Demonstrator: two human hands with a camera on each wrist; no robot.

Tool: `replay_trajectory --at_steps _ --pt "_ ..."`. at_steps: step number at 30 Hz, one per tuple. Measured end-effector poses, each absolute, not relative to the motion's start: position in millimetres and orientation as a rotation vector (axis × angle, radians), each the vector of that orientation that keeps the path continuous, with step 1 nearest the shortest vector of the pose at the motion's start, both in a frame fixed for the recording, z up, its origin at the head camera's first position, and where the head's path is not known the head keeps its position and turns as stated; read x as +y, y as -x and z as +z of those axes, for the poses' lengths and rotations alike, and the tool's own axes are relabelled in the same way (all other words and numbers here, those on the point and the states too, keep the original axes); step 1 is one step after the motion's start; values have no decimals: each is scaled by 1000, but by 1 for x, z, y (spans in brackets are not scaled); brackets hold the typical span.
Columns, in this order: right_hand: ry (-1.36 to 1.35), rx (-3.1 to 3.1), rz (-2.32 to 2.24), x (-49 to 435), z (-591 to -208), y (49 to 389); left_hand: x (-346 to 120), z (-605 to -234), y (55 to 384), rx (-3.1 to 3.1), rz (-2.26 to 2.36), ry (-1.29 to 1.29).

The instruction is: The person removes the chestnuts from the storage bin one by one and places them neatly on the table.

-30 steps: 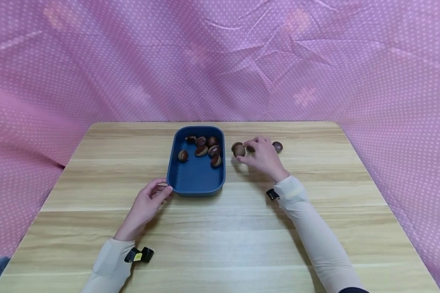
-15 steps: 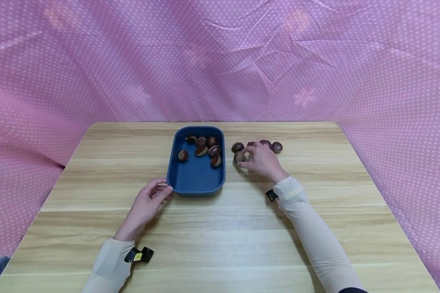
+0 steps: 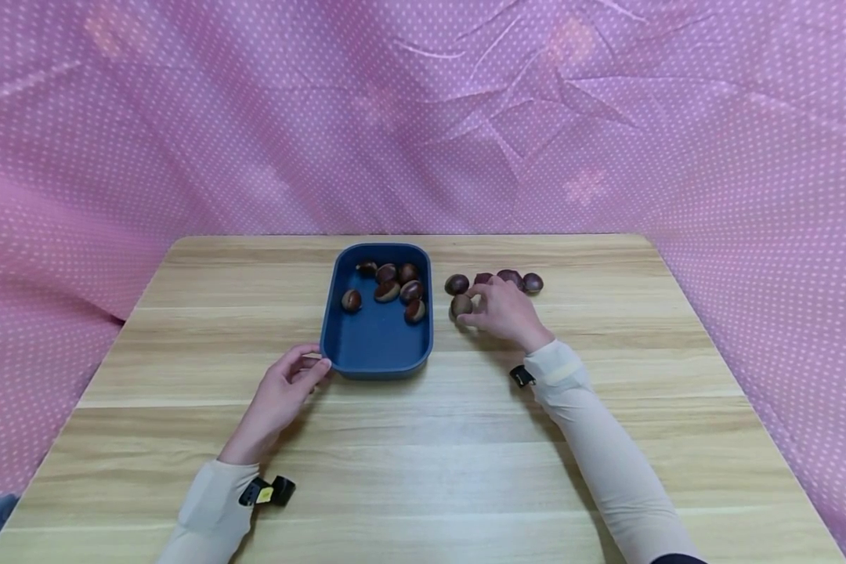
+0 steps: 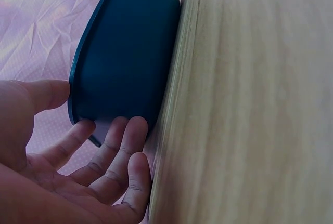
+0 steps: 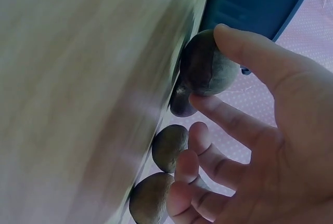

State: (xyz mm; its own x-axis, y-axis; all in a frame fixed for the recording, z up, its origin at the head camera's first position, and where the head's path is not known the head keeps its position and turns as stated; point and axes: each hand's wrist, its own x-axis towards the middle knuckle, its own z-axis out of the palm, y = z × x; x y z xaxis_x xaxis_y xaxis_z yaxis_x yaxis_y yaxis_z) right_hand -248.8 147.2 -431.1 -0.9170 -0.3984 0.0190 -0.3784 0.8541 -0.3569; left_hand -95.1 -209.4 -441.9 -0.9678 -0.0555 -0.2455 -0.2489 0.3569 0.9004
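A dark blue rectangular box [image 3: 377,341] stands on the table with several brown chestnuts [image 3: 388,291] inside, mostly toward its far end. My left hand [image 3: 282,399] holds its near left corner; in the left wrist view the thumb [image 4: 49,95] meets the rim and the fingers lie against the wall. To the right of the box, my right hand [image 3: 506,313] pinches a chestnut [image 5: 208,65] between thumb and index finger, low over the table. The other fingers are loosely bent near more chestnuts [image 5: 170,147], which lie in a row behind the hand.
The wooden table [image 3: 423,470] has rounded far corners. A pink dotted cloth [image 3: 423,117] hangs behind it and along both sides. At the row's right end lies a chestnut [image 3: 533,283], and another chestnut [image 3: 457,284] is at its left end, near the box.
My right hand has drawn slightly nearer with the pinched chestnut, uncovering more of the row behind it. In the last half second it has barely moved. My left hand and the box stay put.
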Motion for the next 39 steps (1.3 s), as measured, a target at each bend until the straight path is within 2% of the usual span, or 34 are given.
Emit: replay_trajectory --at_steps 11,20,30,39 --pt "582 2948 -601 147 -427 247 -209 -440 95 2442 1686 258" --pt "633 2770 -1124 134 -416 241 -208 -440 95 2454 1681 264" --pt "723 2749 -991 97 -415 235 -207 -442 92 2434 1698 261" --pt "740 2792 -916 95 -408 237 -208 -440 92 2435 1688 271"
